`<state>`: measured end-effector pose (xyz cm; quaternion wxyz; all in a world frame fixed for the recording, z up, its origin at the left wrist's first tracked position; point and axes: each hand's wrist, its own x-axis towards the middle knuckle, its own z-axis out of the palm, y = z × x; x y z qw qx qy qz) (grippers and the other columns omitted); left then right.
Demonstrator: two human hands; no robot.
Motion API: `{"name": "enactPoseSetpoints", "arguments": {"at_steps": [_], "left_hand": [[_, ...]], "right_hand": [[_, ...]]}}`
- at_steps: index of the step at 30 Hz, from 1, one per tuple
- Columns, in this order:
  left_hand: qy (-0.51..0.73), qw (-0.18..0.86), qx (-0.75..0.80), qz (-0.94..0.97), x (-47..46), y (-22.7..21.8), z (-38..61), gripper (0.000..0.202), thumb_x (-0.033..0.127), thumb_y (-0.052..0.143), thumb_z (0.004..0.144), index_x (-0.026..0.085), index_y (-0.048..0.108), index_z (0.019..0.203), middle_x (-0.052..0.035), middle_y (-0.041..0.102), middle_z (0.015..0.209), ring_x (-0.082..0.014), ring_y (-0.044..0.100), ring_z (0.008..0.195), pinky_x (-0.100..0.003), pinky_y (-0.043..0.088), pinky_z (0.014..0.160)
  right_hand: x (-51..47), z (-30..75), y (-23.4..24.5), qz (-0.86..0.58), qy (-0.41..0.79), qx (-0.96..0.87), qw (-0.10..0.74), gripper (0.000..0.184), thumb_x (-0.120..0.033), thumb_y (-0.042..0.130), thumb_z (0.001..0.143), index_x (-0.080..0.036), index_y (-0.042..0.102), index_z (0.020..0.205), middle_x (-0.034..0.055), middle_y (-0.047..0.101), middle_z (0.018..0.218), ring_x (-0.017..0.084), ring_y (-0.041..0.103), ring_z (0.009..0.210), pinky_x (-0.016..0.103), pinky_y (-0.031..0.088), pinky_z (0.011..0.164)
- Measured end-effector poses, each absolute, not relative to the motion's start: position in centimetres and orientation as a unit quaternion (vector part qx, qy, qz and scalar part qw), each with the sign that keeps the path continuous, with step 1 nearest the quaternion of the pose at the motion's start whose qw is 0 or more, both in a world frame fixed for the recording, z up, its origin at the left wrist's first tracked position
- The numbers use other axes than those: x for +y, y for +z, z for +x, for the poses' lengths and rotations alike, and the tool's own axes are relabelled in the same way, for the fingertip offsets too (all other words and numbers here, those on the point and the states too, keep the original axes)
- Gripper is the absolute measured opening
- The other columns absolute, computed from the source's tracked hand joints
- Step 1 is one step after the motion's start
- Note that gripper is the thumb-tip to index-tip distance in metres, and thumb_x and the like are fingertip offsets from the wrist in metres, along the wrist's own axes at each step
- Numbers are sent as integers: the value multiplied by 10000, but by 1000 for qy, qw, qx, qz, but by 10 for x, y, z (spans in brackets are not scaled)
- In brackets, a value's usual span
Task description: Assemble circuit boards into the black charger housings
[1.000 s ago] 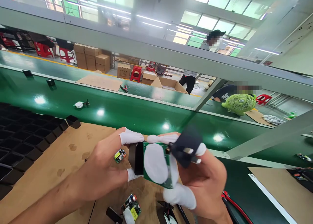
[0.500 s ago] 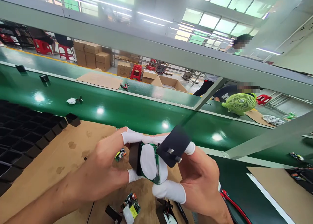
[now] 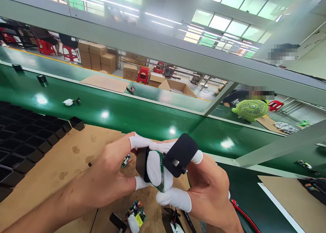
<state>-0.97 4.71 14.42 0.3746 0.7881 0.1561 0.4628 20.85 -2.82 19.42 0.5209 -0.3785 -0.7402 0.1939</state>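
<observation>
green conveyor belt (image 3: 132,115) runs beyond my cardboard mat (image 3: 73,158) | my left hand (image 3: 107,178) pinches a black housing (image 3: 141,161) over the mat | my right hand (image 3: 206,189) grips green circuit board (image 3: 161,168) and black cover (image 3: 180,155) against it

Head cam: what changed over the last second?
The green circuit board turned from nearly face-on to edge-on between both hands. The flat black plug housing stayed pinched in the right hand; the left hand kept its grip. The loose boards on the cardboard sheet stayed put.
</observation>
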Motion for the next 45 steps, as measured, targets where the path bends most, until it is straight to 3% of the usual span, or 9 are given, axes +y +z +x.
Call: {"name": "enactPoseSetpoints", "arguments": {"at_steps": [3, 11, 16, 19, 23, 29, 40, 45], "left_hand": [[463, 372, 156, 789, 47, 144, -10, 703, -49, 821, 826, 301, 730, 1428, -22, 821, 1207, -196, 756, 993, -308, 627, 901], [479, 376, 164, 776, 48, 147, -6, 564, 54, 904, 878, 293, 751, 1366, 10, 809, 1085, -167, 730, 916, -284, 610, 847], [462, 379, 196, 777, 54, 143, -9, 510, 73, 906, 849, 231, 740, 1304, -17, 811, 1097, -183, 749, 930, -316, 628, 860], [465, 369, 191, 782, 55, 141, -10, 503, 59, 874, 850, 240, 742, 1300, -13, 809, 1082, -184, 747, 924, -321, 627, 858], [468, 362, 184, 785, 52, 141, -11, 593, -9, 835, 811, 247, 734, 1335, -20, 813, 1141, -192, 755, 958, -325, 627, 879], [458, 392, 165, 781, 49, 148, -8, 606, -41, 809, 813, 283, 740, 1321, -1, 813, 1171, -195, 764, 1009, -328, 642, 958], [460, 399, 176, 773, 47, 149, -7, 577, -41, 785, 799, 269, 749, 1284, 5, 813, 1141, -184, 759, 980, -323, 641, 974], [463, 383, 162, 783, 50, 147, -5, 613, -36, 795, 823, 286, 748, 1343, 20, 821, 1141, -169, 767, 995, -274, 614, 923]], "right_hand": [[-28, 209, 193, -382, 199, -740, 516, 449, -387, 1086, 802, -250, 868, 1170, 47, 831, 974, 256, 758, 838, 372, 656, 773], [-26, 208, 190, -367, 211, -726, 542, 519, -332, 1077, 818, -286, 856, 1284, 37, 848, 1011, 256, 786, 882, 372, 680, 833], [-26, 204, 196, -317, 280, -708, 566, 538, -329, 1030, 877, -308, 825, 1374, 18, 831, 862, 238, 760, 679, 376, 699, 705], [-25, 203, 197, -311, 296, -705, 564, 446, -334, 1025, 880, -289, 849, 1287, 33, 827, 855, 243, 755, 662, 381, 698, 663], [-24, 204, 197, -316, 286, -720, 548, 331, -331, 1032, 875, -288, 869, 1161, 20, 824, 886, 229, 766, 741, 367, 698, 758], [-27, 210, 192, -359, 221, -727, 541, 533, -301, 1098, 779, -270, 860, 1255, 36, 846, 1022, 245, 773, 860, 346, 677, 788], [-28, 210, 193, -349, 221, -743, 526, 607, -235, 1069, 821, -319, 814, 1365, 17, 827, 1082, 216, 748, 876, 331, 667, 859], [-27, 212, 196, -369, 200, -751, 509, 594, -279, 1070, 828, -325, 836, 1372, 18, 820, 1042, 205, 733, 843, 312, 662, 809]]}}
